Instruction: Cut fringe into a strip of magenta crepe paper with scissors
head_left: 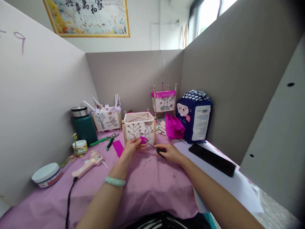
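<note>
My left hand (132, 147) pinches a small piece of magenta paper (143, 140) whose edge looks cut into a fringe. My right hand (170, 152) is closed around the black handles of scissors (161, 152), and their blades point left at the paper. Just behind both hands stands a box-shaped lantern frame (140, 128) of wooden sticks with white panels bearing dark plant drawings. A flat magenta paper strip (118, 148) lies left of my left hand. Small dark bits are scattered on the cloth below.
Left are a pink glue gun (89, 163), green-handled pliers (105, 140), a white jar (80, 147), a white tub (47, 175) and a teal bottle (84, 127). Behind stands a fringed lantern (164, 99). Right are crumpled magenta paper (174, 126), a blue package (194, 117) and a black phone (212, 159).
</note>
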`<action>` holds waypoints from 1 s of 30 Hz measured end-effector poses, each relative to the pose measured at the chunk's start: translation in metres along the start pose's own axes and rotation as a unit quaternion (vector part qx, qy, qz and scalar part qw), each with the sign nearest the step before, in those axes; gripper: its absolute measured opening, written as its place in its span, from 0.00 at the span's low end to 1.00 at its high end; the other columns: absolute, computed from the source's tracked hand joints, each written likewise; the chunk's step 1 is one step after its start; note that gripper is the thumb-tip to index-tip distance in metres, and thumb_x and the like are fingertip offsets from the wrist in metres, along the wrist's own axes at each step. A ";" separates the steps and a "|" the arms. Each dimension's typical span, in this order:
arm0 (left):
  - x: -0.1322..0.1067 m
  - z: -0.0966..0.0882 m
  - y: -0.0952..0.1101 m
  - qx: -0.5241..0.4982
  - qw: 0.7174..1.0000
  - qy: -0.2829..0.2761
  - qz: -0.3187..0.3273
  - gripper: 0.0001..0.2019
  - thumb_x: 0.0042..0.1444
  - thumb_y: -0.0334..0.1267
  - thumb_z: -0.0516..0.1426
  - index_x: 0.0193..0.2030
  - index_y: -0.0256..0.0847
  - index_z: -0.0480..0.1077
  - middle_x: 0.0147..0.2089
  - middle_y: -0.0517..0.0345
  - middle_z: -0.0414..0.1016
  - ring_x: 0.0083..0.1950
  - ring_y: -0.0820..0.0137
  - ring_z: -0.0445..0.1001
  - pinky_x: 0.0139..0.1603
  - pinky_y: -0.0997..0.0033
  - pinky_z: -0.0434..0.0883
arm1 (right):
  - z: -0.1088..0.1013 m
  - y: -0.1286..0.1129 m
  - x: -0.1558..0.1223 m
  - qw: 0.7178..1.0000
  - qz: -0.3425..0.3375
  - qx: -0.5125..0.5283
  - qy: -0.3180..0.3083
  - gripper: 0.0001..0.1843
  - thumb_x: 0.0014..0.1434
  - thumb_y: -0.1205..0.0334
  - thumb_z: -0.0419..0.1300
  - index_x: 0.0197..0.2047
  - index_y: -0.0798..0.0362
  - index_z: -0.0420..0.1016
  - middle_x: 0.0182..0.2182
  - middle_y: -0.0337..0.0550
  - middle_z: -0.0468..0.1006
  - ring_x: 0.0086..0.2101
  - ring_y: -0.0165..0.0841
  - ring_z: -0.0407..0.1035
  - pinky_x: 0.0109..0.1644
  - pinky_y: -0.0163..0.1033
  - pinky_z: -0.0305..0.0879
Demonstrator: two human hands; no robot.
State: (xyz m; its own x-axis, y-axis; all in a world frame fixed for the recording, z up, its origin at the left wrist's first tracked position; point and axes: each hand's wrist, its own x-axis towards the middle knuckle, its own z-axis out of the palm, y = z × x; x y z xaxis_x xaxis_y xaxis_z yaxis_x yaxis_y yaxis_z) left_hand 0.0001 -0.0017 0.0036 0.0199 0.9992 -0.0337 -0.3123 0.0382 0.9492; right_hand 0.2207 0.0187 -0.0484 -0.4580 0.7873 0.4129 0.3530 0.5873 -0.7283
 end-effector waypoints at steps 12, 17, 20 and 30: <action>0.001 -0.002 -0.001 0.000 1.000 0.006 -0.005 0.02 0.56 0.27 0.58 0.33 0.32 0.68 0.24 0.52 0.76 0.25 0.68 0.78 0.23 0.74 0.76 | -0.001 0.002 0.000 1.000 0.000 0.012 0.004 0.24 0.51 0.56 0.65 0.51 0.53 0.77 0.42 0.46 0.81 0.38 0.38 0.75 0.45 0.41 0.70; -0.001 -0.001 0.000 -0.005 1.000 0.000 0.000 0.02 0.56 0.26 0.58 0.32 0.32 0.68 0.24 0.51 0.76 0.25 0.67 0.78 0.24 0.73 0.76 | -0.001 -0.003 0.000 1.000 0.015 0.015 -0.001 0.26 0.49 0.55 0.66 0.52 0.54 0.76 0.42 0.46 0.81 0.38 0.39 0.75 0.45 0.41 0.70; -0.002 0.000 0.000 -0.005 1.000 -0.002 0.000 0.02 0.55 0.26 0.58 0.33 0.32 0.68 0.25 0.50 0.76 0.27 0.66 0.79 0.25 0.73 0.76 | -0.003 -0.009 -0.001 1.000 0.015 0.009 -0.001 0.26 0.49 0.55 0.65 0.51 0.54 0.76 0.42 0.46 0.81 0.37 0.39 0.74 0.43 0.41 0.70; -0.003 0.001 -0.001 0.005 1.000 0.001 0.000 0.02 0.57 0.25 0.56 0.34 0.32 0.67 0.25 0.49 0.77 0.28 0.66 0.79 0.26 0.72 0.76 | -0.004 -0.019 -0.003 1.000 0.025 -0.003 -0.005 0.26 0.51 0.56 0.64 0.52 0.55 0.76 0.39 0.46 0.81 0.34 0.35 0.74 0.38 0.37 0.68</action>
State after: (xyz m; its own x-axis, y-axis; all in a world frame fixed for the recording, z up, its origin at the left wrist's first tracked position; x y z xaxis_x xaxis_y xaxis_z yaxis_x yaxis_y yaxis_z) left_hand 0.0013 -0.0043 0.0032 0.0191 0.9992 -0.0349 -0.3031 0.0390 0.9522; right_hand 0.2185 0.0061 -0.0331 -0.4485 0.8131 0.3710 0.3804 0.5493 -0.7441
